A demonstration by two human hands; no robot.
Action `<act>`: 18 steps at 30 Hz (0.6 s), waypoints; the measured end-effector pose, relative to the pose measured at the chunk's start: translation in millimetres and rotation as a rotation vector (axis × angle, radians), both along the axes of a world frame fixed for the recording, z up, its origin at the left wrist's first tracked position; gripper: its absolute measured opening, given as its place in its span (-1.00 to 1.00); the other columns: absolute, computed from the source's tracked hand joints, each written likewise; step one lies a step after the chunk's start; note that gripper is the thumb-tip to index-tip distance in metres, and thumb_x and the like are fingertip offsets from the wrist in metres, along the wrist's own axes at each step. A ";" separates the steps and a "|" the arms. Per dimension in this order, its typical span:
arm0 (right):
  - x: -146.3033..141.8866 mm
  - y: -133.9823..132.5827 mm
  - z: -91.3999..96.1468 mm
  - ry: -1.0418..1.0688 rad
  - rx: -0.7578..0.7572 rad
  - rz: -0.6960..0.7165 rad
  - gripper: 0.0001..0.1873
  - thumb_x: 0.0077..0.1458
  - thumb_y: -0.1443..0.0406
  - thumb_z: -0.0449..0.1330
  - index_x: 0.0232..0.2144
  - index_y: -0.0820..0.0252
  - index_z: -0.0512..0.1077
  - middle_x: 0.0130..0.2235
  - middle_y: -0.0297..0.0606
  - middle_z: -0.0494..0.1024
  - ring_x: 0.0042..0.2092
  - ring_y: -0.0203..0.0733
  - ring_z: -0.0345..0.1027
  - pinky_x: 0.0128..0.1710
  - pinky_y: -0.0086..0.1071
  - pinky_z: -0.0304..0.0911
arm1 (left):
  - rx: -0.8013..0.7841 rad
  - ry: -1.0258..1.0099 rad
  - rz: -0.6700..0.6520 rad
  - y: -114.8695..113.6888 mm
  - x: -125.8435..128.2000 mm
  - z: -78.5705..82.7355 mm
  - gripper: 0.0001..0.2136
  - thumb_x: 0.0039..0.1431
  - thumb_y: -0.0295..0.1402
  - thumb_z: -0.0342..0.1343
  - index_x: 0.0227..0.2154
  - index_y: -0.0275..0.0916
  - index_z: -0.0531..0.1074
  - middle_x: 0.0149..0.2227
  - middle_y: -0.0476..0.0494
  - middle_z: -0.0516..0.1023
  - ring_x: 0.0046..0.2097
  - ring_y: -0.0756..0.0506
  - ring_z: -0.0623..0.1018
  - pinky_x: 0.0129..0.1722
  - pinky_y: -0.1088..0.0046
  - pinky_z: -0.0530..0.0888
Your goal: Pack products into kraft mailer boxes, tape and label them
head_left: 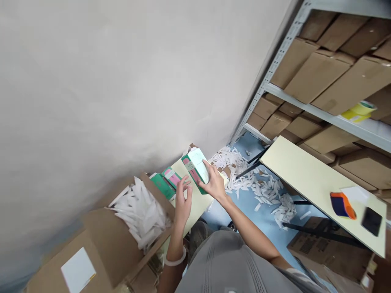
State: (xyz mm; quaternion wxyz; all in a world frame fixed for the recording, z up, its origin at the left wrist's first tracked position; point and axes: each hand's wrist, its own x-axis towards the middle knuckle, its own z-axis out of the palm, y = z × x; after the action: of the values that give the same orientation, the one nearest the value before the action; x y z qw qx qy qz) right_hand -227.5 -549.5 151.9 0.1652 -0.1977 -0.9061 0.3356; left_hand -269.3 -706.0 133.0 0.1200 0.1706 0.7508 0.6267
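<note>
My right hand [214,183] grips a small carton [195,167] with green edges, a pink and green printed side and a white face, and holds it tilted over a pale narrow table [195,207]. To its left, my left hand [182,198] has its fingers apart with nothing in them, close to the carton's lower left edge. Beside that hand lie a green and pink carton [171,176] and a green one [161,185]. Left of these stands an open cardboard box [113,244] full of white paper strips [142,209].
Loose white strips [259,191] litter the blue floor. On the right, a second pale table [314,175] bears an orange and dark blue item [342,205] and a black phone [372,221]. Metal shelving [320,114] stacked with cardboard boxes stands behind it. A bare wall [137,81] rises ahead.
</note>
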 end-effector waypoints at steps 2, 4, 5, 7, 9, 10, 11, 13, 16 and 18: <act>33.4 18.1 5.1 0.027 0.011 -0.007 -0.15 0.00 0.27 0.20 0.34 -0.02 0.06 0.06 -0.17 0.37 0.03 -0.02 0.35 -0.04 -0.20 0.36 | 0.012 -0.049 -0.054 33.5 20.9 -2.8 -0.51 0.31 -0.08 -0.01 0.23 -0.10 0.12 0.30 -0.32 0.21 0.15 -0.17 0.45 0.14 0.19 0.41; 70.2 38.6 6.6 0.052 0.021 -0.023 -0.15 0.02 0.27 0.20 0.34 -0.01 0.06 0.05 -0.16 0.37 0.04 -0.02 0.35 -0.03 -0.20 0.36 | 0.049 -0.115 -0.102 70.0 47.6 -5.4 -0.40 0.28 -0.07 0.04 0.28 -0.09 -0.03 0.30 -0.37 0.19 0.14 -0.17 0.47 0.09 0.19 0.45; 89.3 50.0 6.2 0.060 0.023 -0.039 -0.16 0.03 0.26 0.20 0.34 0.00 0.06 0.04 -0.15 0.37 0.04 -0.02 0.35 -0.03 -0.20 0.36 | 0.072 -0.138 -0.124 89.0 62.5 -6.6 -0.36 0.27 -0.06 0.05 0.29 -0.08 -0.09 0.29 -0.38 0.20 0.13 -0.17 0.48 0.08 0.19 0.46; 127.5 75.1 4.1 0.054 0.022 -0.096 -0.18 0.06 0.24 0.19 0.34 0.00 0.06 0.03 -0.14 0.37 0.02 -0.01 0.35 -0.07 -0.22 0.38 | 0.103 -0.159 -0.164 127.4 93.8 -9.3 -0.32 0.25 -0.06 0.06 0.28 -0.08 -0.15 0.26 -0.39 0.23 0.14 -0.18 0.47 0.08 0.18 0.47; 164.8 102.7 1.6 0.030 0.018 -0.181 -0.21 0.08 0.21 0.18 0.34 -0.01 0.07 0.02 -0.13 0.37 0.02 -0.01 0.35 -0.08 -0.22 0.38 | 0.094 -0.175 -0.221 165.3 124.8 -12.3 -0.32 0.24 -0.05 0.07 0.27 -0.07 -0.16 0.26 -0.40 0.22 0.17 -0.20 0.45 0.10 0.17 0.45; 182.8 116.9 0.6 0.018 0.016 -0.228 -0.22 0.09 0.19 0.18 0.34 -0.01 0.07 0.02 -0.12 0.37 0.02 0.00 0.34 -0.08 -0.22 0.38 | 0.082 -0.188 -0.262 183.8 139.6 -13.8 -0.31 0.24 -0.04 0.08 0.27 -0.07 -0.16 0.27 -0.41 0.20 0.18 -0.20 0.45 0.11 0.16 0.45; 200.3 131.2 0.0 0.005 0.015 -0.272 -0.23 0.10 0.18 0.18 0.34 -0.02 0.08 0.03 -0.12 0.37 0.02 0.01 0.34 -0.07 -0.21 0.37 | 0.071 -0.204 -0.308 201.9 153.6 -15.3 -0.30 0.23 -0.03 0.08 0.27 -0.07 -0.17 0.27 -0.42 0.18 0.18 -0.20 0.45 0.12 0.16 0.44; 232.9 159.2 -0.5 -0.020 0.012 -0.351 -0.25 0.12 0.16 0.17 0.33 -0.02 0.08 0.04 -0.12 0.37 0.02 0.01 0.34 -0.05 -0.21 0.36 | 0.061 -0.232 -0.395 237.2 179.1 -17.9 -0.27 0.21 -0.01 0.10 0.27 -0.10 -0.18 0.28 -0.45 0.16 0.16 -0.21 0.47 0.12 0.15 0.45; 273.9 198.2 -1.7 -0.029 0.007 -0.464 -0.25 0.12 0.17 0.17 0.33 0.00 0.09 0.03 -0.11 0.37 0.00 0.02 0.35 -0.04 -0.20 0.35 | 0.066 -0.242 -0.505 288.6 209.8 -21.9 -0.23 0.17 0.02 0.12 0.25 -0.14 -0.17 0.25 -0.46 0.20 0.12 -0.22 0.50 0.08 0.15 0.48; 295.3 222.5 -4.9 -0.012 0.004 -0.544 -0.24 0.11 0.17 0.17 0.34 0.02 0.09 0.02 -0.10 0.38 0.00 0.02 0.35 -0.04 -0.19 0.35 | 0.051 -0.238 -0.584 322.4 224.9 -26.2 -0.23 0.15 0.03 0.14 0.25 -0.14 -0.15 0.23 -0.45 0.23 0.12 -0.23 0.50 0.06 0.16 0.49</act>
State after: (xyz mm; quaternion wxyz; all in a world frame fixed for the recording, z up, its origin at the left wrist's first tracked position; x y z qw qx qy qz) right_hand 67.8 -327.1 147.0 0.2442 -0.4355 -0.8213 0.2761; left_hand -44.4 -383.7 106.8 0.3775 0.3072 0.6347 0.6002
